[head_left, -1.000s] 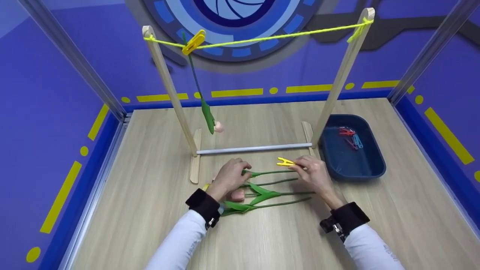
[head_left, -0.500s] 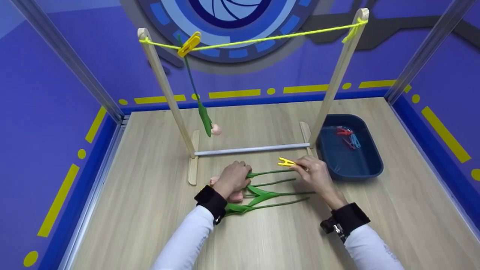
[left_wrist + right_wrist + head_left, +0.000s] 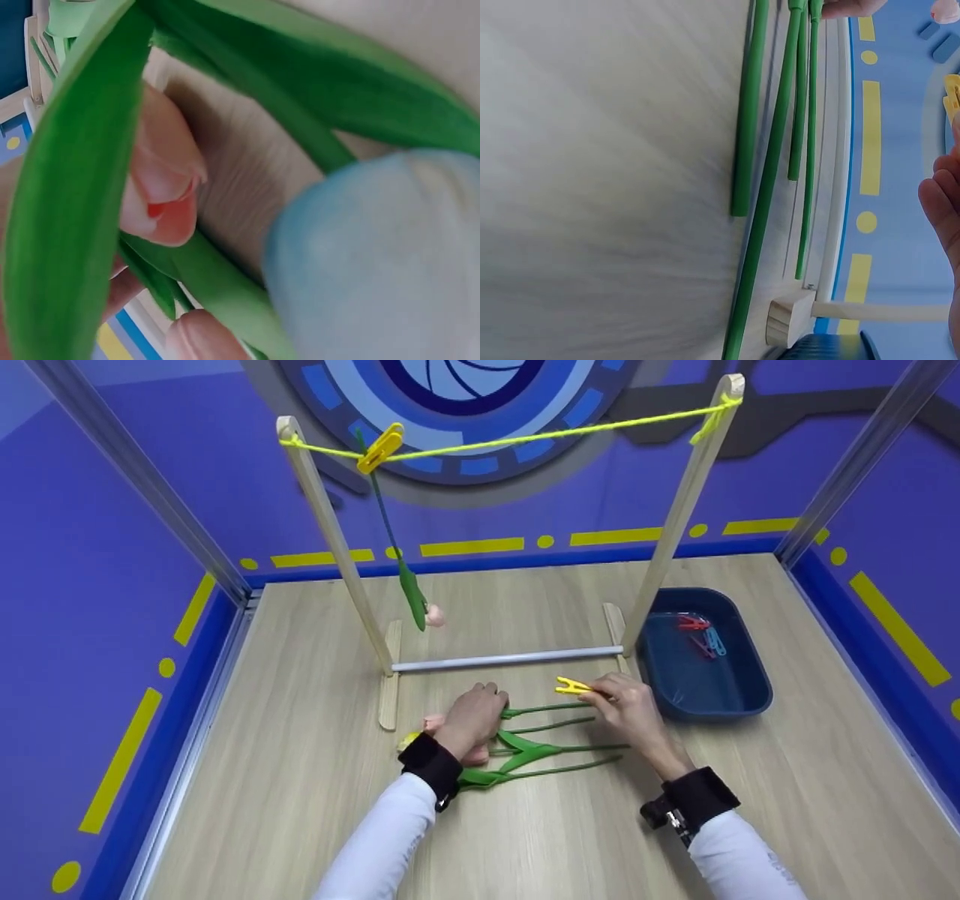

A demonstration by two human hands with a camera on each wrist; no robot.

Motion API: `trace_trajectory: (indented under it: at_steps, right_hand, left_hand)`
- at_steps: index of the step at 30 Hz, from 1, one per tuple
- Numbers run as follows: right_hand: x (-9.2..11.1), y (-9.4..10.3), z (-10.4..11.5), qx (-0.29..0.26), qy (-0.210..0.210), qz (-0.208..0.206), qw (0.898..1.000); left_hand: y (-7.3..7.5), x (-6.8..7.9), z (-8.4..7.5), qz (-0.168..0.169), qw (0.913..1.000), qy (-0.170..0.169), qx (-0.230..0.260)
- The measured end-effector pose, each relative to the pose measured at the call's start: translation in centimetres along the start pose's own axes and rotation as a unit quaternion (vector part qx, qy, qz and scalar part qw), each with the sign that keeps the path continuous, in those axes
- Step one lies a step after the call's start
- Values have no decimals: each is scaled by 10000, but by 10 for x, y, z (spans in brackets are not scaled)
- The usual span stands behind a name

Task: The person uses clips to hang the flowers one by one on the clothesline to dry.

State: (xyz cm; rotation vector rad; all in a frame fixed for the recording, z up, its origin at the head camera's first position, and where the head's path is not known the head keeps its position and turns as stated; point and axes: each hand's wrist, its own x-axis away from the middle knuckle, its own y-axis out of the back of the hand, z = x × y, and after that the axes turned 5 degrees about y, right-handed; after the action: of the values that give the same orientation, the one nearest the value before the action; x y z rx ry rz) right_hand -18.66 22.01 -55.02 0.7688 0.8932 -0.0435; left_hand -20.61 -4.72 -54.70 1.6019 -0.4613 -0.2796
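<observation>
While one flower [image 3: 411, 592] hangs from the line [image 3: 525, 438] by a yellow peg [image 3: 381, 448], well beyond the fingers of the left hand [image 3: 472, 716], four more flowers [image 3: 529, 750] lie on the surface [image 3: 555, 840], under and beside those fingers; one looks done, four left. Whether they grip a stem, I cannot tell. The fingers of the right hand [image 3: 628, 706] pinch a second yellow peg [image 3: 572, 685]; just right of them, the bin [image 3: 761, 694] holds seemingly three pegs [image 3: 693, 623].
</observation>
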Motion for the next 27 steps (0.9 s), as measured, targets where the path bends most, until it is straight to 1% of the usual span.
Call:
trace_trajectory:
  at_steps: [7,12,15,20,27]
  right_hand:
    - [1,-2,1,11,116,-37,9999]
    - [1,-2,3,-60,235,-58,9997]
    - [0,-2,5,-71,351,-63,9993]
    - [0,-3,7,-105,419,-21,9991]
    - [1,-5,7,-195,353,-36,9992]
  left_hand:
    - [-3,-1,4,-79,9998,23,176]
    - [-2,-3,8,-167,9981,60,587]
    - [-2,-2,11,-292,9955,78,896]
    - [-2,-1,13,-497,9897,90,1343]
    - [-3,0,13,-984,9813,100,1650]
